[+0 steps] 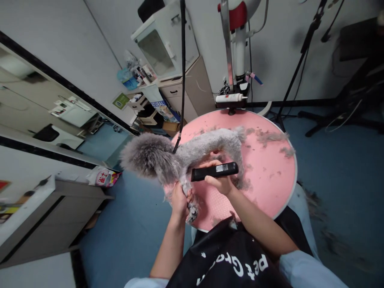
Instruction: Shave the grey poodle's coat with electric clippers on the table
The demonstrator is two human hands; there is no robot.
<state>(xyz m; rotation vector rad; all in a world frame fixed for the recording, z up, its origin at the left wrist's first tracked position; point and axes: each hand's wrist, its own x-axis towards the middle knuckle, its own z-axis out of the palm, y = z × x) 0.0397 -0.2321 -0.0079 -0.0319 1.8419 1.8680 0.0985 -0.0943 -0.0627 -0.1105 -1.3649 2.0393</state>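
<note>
A small grey dog [192, 152] stands on a round pink table [270, 176], its fluffy head [147, 156] toward the left and a black leash [182, 76] running up from its neck. My left hand [179, 200] is closed round the dog's front leg near the paw [192, 212]. My right hand [220, 182] grips a black electric clipper [214, 171], held sideways against the dog's chest and belly. Clumps of cut grey fur [270, 138] lie on the tabletop.
A grooming arm post [238, 52] and a white bottle [229, 98] stand at the table's far edge. Cabinets [180, 84] with clutter line the wall at left, a grey counter [45, 216] nearer left. Tripod legs [297, 68] stand at right. Fur litters the blue floor [330, 240].
</note>
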